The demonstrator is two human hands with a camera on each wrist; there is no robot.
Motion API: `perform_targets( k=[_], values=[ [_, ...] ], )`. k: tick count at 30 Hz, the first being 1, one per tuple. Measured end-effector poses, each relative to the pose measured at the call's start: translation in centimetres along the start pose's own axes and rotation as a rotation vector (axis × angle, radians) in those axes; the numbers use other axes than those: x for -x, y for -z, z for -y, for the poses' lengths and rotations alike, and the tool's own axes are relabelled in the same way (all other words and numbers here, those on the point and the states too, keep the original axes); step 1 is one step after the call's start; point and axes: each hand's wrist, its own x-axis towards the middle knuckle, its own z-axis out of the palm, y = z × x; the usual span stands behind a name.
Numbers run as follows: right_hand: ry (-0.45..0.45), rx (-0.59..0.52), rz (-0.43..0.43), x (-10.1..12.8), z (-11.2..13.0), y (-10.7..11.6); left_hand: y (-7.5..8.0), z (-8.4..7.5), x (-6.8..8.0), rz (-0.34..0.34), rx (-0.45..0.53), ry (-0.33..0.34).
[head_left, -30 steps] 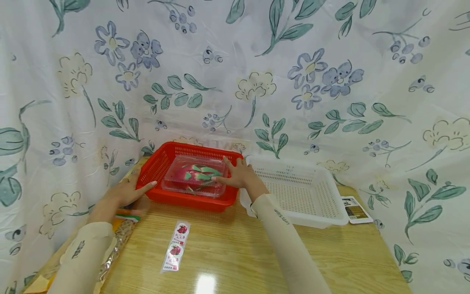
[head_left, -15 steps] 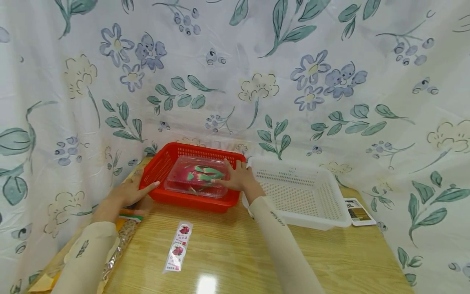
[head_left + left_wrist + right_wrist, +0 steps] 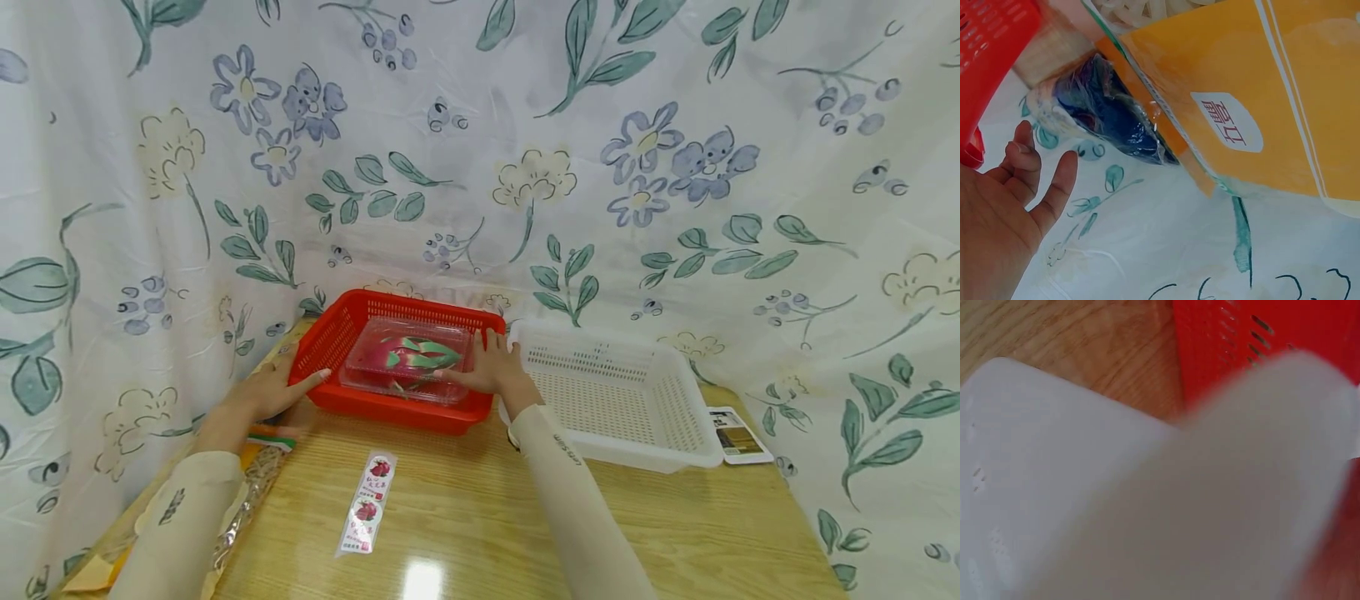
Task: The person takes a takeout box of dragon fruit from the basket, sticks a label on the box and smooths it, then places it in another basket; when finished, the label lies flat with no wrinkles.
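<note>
A clear plastic box [image 3: 360, 354] holding a dragon fruit with green scales [image 3: 422, 353] lies inside the red basket [image 3: 397, 414]. My right hand [image 3: 495, 367] reaches over the basket's right end. Its fingers are spread at the rim and the thumb points onto the box's right side. At the left end is my left hand [image 3: 262, 392], with its thumb stretched toward the near-left rim. In the left wrist view that hand's fingers [image 3: 1060, 187] look loosely bent with nothing between them, beside the basket's red wall [image 3: 991, 69]. A blurred sleeve hides the right hand in its wrist view.
A white basket [image 3: 697, 442] stands right of the red one, with a white card [image 3: 741, 435] beside it. Two dragon fruit stickers [image 3: 367, 504] lie on the wooden table [image 3: 465, 517]. An orange bag [image 3: 1285, 94] and a dark blue wrapped bundle [image 3: 1113, 119] are at the left.
The head view has shifted slightly, so everything sits a little further right. My right index finger has drawn back a bit from the box toward the basket's right rim. The left hand stays put.
</note>
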Motion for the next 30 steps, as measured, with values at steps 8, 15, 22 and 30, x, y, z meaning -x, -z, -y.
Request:
perform_targets(
  k=[8, 15, 22, 30],
  values=[
    [0.010, 0.034, 0.051, 0.2, 0.0, -0.4, 0.0, 0.3, 0.0, 0.012, 0.031, 0.011],
    [0.009, 0.130, 0.048, 0.0, 0.6, -1.0, -0.1, 0.3, 0.1, 0.018, 0.043, 0.013],
    [-0.003, 0.159, 0.010, -0.3, 1.2, -2.0, -0.4, 0.2, 0.0, -0.004, 0.059, -0.020],
    [0.051, 0.265, -0.045, -0.5, 2.5, -2.5, -0.6, 0.4, 0.0, -0.027, 0.050, -0.027]
  ],
)
